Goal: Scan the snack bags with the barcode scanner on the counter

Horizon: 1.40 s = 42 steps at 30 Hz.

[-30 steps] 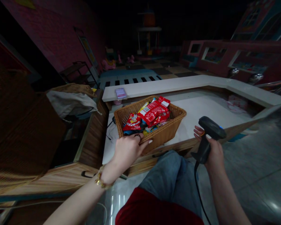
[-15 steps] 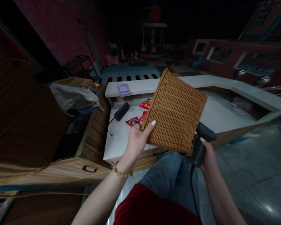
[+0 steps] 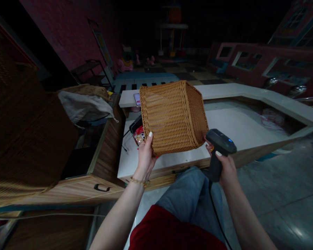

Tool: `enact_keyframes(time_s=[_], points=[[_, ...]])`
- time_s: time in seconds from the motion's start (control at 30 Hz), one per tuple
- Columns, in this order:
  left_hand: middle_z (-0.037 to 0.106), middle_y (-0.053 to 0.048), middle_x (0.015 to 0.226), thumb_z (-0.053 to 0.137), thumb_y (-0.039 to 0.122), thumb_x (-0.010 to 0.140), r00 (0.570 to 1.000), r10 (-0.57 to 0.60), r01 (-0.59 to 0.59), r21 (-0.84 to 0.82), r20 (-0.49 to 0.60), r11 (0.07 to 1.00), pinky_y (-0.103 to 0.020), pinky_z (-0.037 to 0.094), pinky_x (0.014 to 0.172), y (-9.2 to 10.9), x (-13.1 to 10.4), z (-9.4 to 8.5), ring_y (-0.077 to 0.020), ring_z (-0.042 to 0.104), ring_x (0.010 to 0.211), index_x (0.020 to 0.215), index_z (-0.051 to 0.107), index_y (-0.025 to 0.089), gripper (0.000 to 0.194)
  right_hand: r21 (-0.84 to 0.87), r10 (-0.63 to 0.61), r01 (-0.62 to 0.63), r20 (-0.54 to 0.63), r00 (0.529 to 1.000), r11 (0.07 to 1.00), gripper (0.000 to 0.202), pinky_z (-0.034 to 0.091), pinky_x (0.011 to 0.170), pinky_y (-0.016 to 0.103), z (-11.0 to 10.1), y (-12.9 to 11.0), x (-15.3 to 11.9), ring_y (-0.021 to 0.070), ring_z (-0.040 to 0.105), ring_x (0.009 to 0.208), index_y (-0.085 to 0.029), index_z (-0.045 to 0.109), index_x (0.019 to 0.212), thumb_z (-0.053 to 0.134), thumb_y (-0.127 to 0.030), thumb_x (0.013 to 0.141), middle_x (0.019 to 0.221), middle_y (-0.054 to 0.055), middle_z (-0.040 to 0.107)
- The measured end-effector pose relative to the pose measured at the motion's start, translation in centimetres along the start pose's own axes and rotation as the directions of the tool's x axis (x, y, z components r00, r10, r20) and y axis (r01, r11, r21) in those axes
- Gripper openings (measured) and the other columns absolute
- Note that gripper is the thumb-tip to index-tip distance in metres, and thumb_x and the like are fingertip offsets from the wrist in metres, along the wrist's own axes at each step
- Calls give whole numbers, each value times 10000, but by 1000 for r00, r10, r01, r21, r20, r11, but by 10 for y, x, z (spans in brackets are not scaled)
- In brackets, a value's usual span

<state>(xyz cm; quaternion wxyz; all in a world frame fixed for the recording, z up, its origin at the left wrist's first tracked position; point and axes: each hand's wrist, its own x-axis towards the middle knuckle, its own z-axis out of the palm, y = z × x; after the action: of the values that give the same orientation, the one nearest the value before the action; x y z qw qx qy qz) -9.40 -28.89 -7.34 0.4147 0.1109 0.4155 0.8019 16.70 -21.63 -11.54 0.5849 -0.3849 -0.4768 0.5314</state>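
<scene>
A brown wicker basket (image 3: 167, 118) is held up over the white desk, tipped with its woven outer sides toward me. My left hand (image 3: 146, 158) grips its lower left edge, thumb on the outside. Red snack packets (image 3: 139, 135) show just left of the basket by that hand; the basket hides part of them. My right hand (image 3: 227, 168) is wrapped round the handle of a dark barcode scanner (image 3: 219, 149), which has a small blue light and a cable hanging down. Fingers of that hand reach to the basket's lower right corner.
A black box-shaped device (image 3: 135, 124) with a cable lies on the white desk (image 3: 224, 128), partly behind the basket. A raised white ledge (image 3: 224, 91) runs along the back. To the left are a wooden cabinet (image 3: 106, 149) and a pale cloth bag (image 3: 86, 106).
The basket has moved left and turned, so two of its sides now show. It covers the desk spot where several red packets lay. The scanner has turned and moved slightly left.
</scene>
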Motion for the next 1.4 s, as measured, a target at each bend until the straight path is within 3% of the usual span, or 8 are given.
enact_keyframes(time_s=[0.27,0.57,0.83,0.97,1.07,1.2,1.3,1.4], points=[[794,-119,1350,682,486,1053,980,-199,196,-206,4,959,-462,591,1150,-36,25,-18,-274,740,1313,1287,768,204,376,91,68,-66,-11,998,994,292,380,1303,571,-1,-5,-8,404,614,1458,-216,856,965,831,-424,761,1302,100,827],[823,-90,1294,562,540,1109,978,-187,207,-342,91,917,-431,577,1176,-24,31,23,-242,774,1251,1463,705,251,478,102,48,-42,-59,997,994,337,436,1274,602,-9,-8,-8,419,631,1445,-202,859,1001,823,-425,752,1306,120,826],[833,-72,1262,477,627,1116,982,-98,146,-322,162,936,-445,577,1177,16,29,54,-247,769,1260,1478,695,270,553,166,75,-68,-39,996,984,282,395,1308,607,-20,-2,-6,431,643,1437,-205,857,922,858,-426,748,1372,142,798],[819,-64,1307,439,625,1126,987,-41,91,-334,154,938,-447,547,1212,36,25,68,-248,716,1358,1467,700,271,556,208,66,-65,3,998,976,277,472,1254,623,-26,13,-2,426,694,1377,-206,858,946,868,-438,796,1363,149,800],[781,-68,1399,461,621,1122,980,21,44,-321,196,946,-435,517,1242,50,22,74,-238,675,1415,1507,671,265,565,245,95,-100,35,995,964,382,537,1191,628,-29,25,0,412,751,1294,-211,861,1116,883,-435,808,1304,151,824],[758,-40,1445,450,655,1117,964,144,-82,-265,224,961,-407,515,1243,79,14,83,-229,626,1473,1529,653,296,583,227,111,-120,53,992,966,348,538,1189,608,-34,34,0,406,753,1287,-206,867,1022,881,-481,809,1329,149,816],[765,-1,1432,297,652,1150,896,325,-270,-212,301,939,-441,450,1303,118,-3,96,-217,583,1514,1514,657,293,625,219,131,-141,56,990,965,370,532,1191,602,-38,35,1,412,753,1283,-190,872,977,893,-505,784,1342,161,808],[746,45,1459,131,523,1194,759,531,-536,-99,376,838,-424,365,1343,172,-28,111,-175,566,1516,1465,674,248,667,238,130,-140,54,990,961,386,534,1186,608,-38,33,-1,408,777,1236,-190,871,999,901,-499,769,1324,166,814]])
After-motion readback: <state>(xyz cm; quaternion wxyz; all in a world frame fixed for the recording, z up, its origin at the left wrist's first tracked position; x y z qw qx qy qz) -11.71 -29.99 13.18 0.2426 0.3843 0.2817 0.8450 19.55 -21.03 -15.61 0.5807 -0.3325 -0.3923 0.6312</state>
